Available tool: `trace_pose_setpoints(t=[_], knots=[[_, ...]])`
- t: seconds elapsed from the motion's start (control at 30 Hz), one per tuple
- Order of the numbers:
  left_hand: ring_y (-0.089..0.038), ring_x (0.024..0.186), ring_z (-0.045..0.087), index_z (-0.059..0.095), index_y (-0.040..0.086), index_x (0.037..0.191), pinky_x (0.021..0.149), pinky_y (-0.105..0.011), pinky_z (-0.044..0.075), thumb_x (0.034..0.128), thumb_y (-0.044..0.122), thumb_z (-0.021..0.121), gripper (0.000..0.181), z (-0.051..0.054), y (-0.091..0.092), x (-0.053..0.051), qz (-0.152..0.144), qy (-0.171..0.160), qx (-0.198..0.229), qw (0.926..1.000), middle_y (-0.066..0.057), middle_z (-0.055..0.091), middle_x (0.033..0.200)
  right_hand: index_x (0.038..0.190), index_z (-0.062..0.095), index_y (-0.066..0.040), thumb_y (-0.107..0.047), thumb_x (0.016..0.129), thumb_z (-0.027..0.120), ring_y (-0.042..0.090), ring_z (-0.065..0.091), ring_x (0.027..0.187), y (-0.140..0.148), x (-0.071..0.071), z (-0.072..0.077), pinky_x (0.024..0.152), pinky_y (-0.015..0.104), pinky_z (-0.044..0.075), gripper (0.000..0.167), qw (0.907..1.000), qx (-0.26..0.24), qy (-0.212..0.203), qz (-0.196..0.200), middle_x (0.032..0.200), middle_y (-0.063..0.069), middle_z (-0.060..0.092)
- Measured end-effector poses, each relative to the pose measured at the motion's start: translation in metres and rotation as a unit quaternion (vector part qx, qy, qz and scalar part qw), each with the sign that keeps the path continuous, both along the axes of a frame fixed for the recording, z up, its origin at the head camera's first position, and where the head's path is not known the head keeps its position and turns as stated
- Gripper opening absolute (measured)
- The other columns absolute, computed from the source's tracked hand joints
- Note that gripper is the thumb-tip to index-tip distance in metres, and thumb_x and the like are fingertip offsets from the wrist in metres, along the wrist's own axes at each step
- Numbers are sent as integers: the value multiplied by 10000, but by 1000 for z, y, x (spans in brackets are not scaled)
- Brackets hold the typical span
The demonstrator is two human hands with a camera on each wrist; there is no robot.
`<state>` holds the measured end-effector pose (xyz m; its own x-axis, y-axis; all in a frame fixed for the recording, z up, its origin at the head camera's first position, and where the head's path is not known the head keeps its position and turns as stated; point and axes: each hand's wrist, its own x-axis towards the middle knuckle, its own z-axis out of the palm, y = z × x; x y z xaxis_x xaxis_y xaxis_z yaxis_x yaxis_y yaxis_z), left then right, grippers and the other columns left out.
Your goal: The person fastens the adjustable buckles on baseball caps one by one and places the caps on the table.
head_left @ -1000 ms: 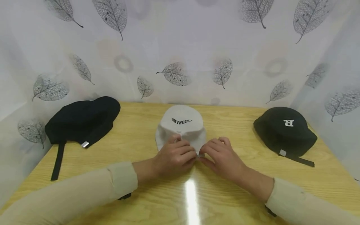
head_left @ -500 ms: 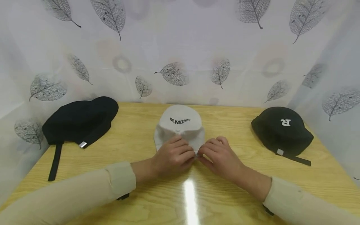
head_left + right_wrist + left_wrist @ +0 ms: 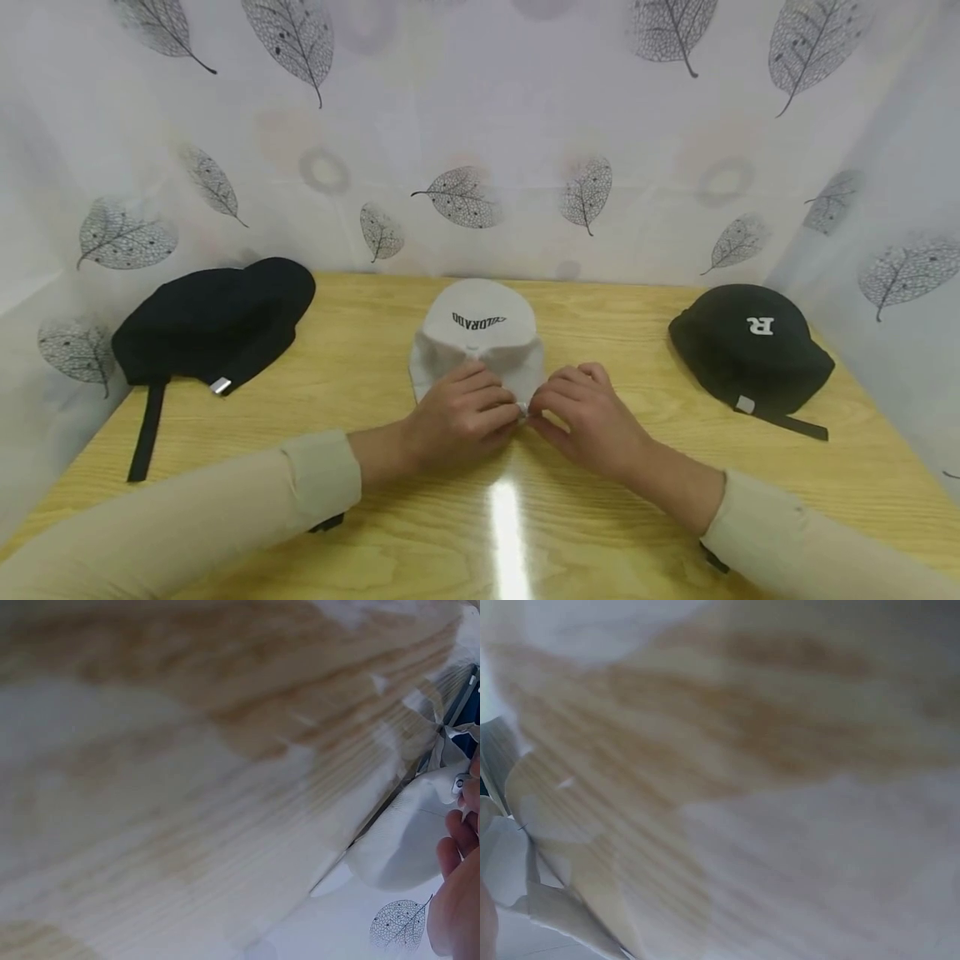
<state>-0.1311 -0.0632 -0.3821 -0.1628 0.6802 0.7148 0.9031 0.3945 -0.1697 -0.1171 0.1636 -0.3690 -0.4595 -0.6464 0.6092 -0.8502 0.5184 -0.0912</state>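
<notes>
A white cap [image 3: 481, 321] printed with dark COLORADO lettering sits mid-table in the head view, its lettering upside down. My left hand [image 3: 461, 417] grips the cap's near edge, fingers curled. Just to its right, my right hand [image 3: 588, 417] pinches the strap end at the same edge, thumb and fingertips together. Between the two hands lies a small shiny buckle [image 3: 523, 409]; the right wrist view also shows the metal buckle [image 3: 460, 782] by the fingers. The strap itself is mostly hidden by fingers. In the left wrist view, a pale cap part [image 3: 562, 911] shows at lower left.
On the left of the wooden table [image 3: 360, 533] lies a black cap [image 3: 213, 325], its strap hanging loose towards me. A black cap with a white R [image 3: 750, 358] lies on the right, strap loose too. A leaf-patterned curtain [image 3: 510, 108] closes off the back and sides.
The head view has shifted slightly. Both hands stay at the cap's near edge; the left index finger, raised earlier, is now lowered towards the other fingers.
</notes>
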Motion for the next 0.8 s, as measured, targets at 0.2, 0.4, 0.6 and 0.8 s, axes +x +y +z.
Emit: trace_pose_setpoints(t=[0.2, 0.4, 0.6, 0.8], knots=[[-146, 828, 667, 783, 127, 886, 804, -295, 486, 818, 173, 762, 84, -1, 0, 0, -30, 107, 0, 9999, 32, 746, 863, 831, 694, -173, -131, 716, 882, 151, 598, 888, 0, 0, 0, 798, 397, 379, 224, 10000, 18, 9, 42, 862, -79, 695], [-147, 827, 665, 785, 125, 896, 799, -295, 480, 831, 178, 757, 89, 0, 0, 0, -51, 76, 33, 10000, 31, 748, 865, 831, 705, -176, -141, 715, 884, 157, 598, 898, 1, -1, 0, 801, 395, 379, 216, 10000, 42, 22, 46, 871, -76, 705], [-150, 832, 663, 785, 116, 903, 823, -302, 485, 835, 172, 753, 94, 0, -1, -1, -115, 15, 78, 9999, 23, 746, 866, 831, 708, -174, -141, 707, 887, 161, 598, 901, 1, -2, 0, 802, 399, 375, 221, 9999, 25, 31, 128, 872, -72, 705], [-147, 819, 657, 779, 115, 887, 814, -306, 486, 832, 176, 764, 84, -1, -1, -3, -168, 140, 68, 9997, 21, 743, 856, 827, 709, -172, -131, 693, 890, 159, 598, 892, 0, -2, -1, 800, 403, 373, 230, 9999, 14, 69, 138, 871, -72, 707]])
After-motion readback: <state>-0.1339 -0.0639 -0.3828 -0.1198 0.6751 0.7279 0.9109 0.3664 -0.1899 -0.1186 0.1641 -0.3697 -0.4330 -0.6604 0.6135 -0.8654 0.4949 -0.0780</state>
